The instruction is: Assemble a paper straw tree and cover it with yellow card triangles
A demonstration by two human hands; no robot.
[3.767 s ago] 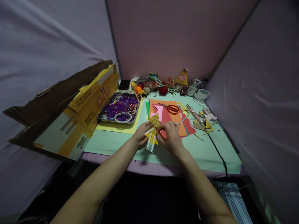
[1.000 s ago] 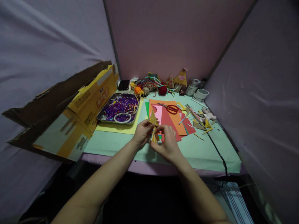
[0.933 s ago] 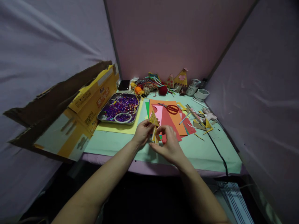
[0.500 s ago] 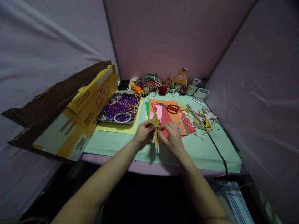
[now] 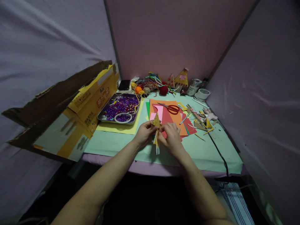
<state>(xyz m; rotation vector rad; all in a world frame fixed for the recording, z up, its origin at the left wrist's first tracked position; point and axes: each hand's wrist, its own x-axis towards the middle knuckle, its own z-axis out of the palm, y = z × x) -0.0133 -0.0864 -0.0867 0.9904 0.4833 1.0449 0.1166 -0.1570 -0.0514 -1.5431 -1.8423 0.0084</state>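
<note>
Left hand [image 5: 145,133] gripping a small yellow-brown printed card triangle [image 5: 156,123] between fingers and thumb, raised above a pale green paper mat [image 5: 201,156]; right hand [image 5: 172,137] pinched closed at its edge, a narrow white-and-yellow paper strip [image 5: 156,147] hanging below: a two-handed hold, seemingly for steadiness.

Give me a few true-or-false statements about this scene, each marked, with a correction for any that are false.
1. The left hand and right hand both touch a folded yellow paper triangle. True.
2. The red-handled scissors lie in the metal tray. False: they lie on an orange paper sheet.
3. Purple beads fill most of the tray. True.
4. The cardboard box stands to the right of the coloured papers. False: it stands to their left.
5. A paper strip hangs below the triangle. True.
</note>
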